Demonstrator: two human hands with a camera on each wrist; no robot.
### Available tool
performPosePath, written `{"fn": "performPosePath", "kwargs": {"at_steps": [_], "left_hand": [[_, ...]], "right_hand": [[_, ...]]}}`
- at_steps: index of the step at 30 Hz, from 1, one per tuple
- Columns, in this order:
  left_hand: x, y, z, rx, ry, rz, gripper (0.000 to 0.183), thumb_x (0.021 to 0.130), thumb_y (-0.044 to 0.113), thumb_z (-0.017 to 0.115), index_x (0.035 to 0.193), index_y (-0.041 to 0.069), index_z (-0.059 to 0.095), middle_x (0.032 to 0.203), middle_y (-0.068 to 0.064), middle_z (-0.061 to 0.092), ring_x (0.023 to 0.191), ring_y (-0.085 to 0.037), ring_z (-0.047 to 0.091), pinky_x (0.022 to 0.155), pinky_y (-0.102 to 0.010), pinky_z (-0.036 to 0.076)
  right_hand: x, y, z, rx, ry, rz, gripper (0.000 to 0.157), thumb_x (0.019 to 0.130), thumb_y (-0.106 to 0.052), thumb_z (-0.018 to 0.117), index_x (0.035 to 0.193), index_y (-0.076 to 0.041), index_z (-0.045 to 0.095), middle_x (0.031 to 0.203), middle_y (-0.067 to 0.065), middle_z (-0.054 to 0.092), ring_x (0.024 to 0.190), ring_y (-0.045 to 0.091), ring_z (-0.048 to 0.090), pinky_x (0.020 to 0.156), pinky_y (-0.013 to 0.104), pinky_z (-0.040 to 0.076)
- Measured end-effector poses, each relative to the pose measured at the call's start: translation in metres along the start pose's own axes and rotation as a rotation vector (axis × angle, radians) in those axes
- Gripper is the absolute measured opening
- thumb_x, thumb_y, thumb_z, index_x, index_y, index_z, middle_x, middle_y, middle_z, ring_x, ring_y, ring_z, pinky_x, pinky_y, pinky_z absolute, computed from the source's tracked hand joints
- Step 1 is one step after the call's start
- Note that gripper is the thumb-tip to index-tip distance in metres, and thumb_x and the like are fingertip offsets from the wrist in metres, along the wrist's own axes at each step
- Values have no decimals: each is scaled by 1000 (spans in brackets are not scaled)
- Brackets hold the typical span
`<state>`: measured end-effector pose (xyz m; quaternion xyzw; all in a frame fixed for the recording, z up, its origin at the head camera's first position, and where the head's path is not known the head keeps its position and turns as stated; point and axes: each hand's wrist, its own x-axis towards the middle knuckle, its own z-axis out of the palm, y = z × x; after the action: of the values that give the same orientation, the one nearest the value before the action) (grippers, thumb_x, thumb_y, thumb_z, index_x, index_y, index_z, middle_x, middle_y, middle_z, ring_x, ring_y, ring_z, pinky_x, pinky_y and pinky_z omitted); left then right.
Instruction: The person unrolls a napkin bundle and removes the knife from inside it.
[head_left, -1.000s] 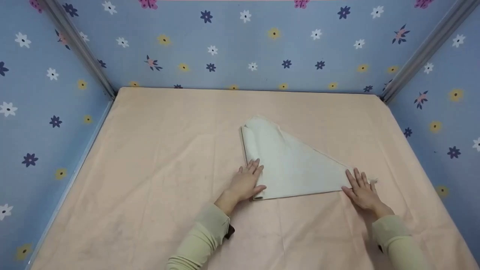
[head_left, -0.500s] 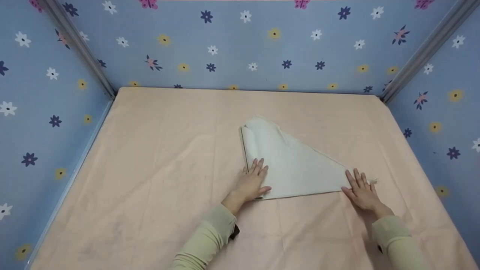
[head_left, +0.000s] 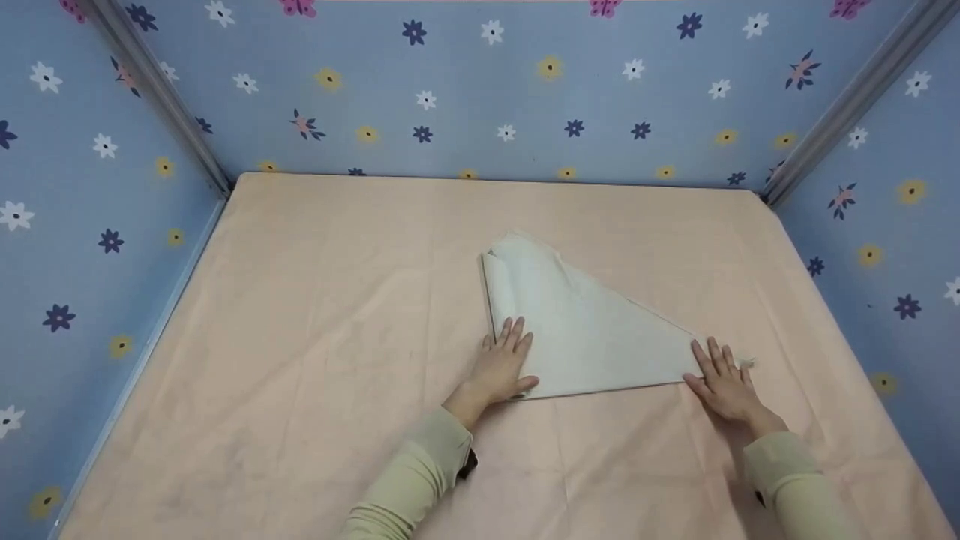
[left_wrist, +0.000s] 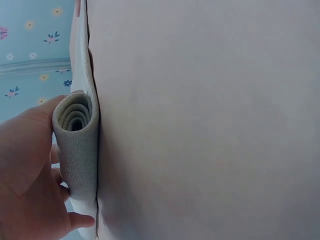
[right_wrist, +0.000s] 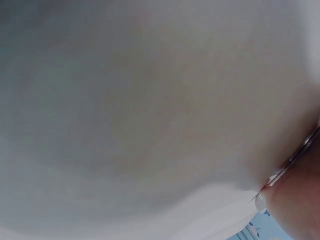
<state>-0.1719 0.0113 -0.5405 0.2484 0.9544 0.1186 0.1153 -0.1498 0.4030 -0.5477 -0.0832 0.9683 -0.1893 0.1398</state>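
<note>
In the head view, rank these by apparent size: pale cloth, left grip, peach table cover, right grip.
1. Peach table cover, by far the largest
2. Pale cloth
3. Left grip and right grip: too alike to rank apart

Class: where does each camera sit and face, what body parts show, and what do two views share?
Head: on the head, facing forward and down at the pale cloth; left hand, right hand, sleeves show.
Left wrist: worn there, facing the roll; left hand shows.
Right wrist: worn there, facing a blurred surface; part of right hand shows.
Head and left wrist share roll and wall.
</note>
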Motion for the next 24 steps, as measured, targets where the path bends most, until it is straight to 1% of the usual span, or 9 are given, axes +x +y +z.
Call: {"fn": "performPosePath", "kwargs": {"at_steps": [6,14,24], "left_hand": [[-3,-4,0,-40,1,-1,75,85,49,49,141,6,22,148,-11,0,134,-26,-3,102,-51,15],[-5,-8,0,-56,-13,-7,75,85,50,49,141,8,21,148,-9,-1,134,-25,-4,103,-49,15],[-9,-13,-1,-97,11,4,74,84,48,51,140,8,24,148,-10,0,134,-27,-1,102,-49,17]], "right_hand": [[0,-1,0,-13,-6,1,66,95,-40,32,141,-3,3,143,25,-10,128,43,-13,93,63,-12],[0,0,1,-17,7,0,67,95,-41,33,142,-3,4,143,25,-8,128,43,-12,93,63,-11],[0,-1,2,-24,30,-9,66,95,-40,34,141,-2,6,143,27,-6,128,45,-10,93,63,-9]]}}
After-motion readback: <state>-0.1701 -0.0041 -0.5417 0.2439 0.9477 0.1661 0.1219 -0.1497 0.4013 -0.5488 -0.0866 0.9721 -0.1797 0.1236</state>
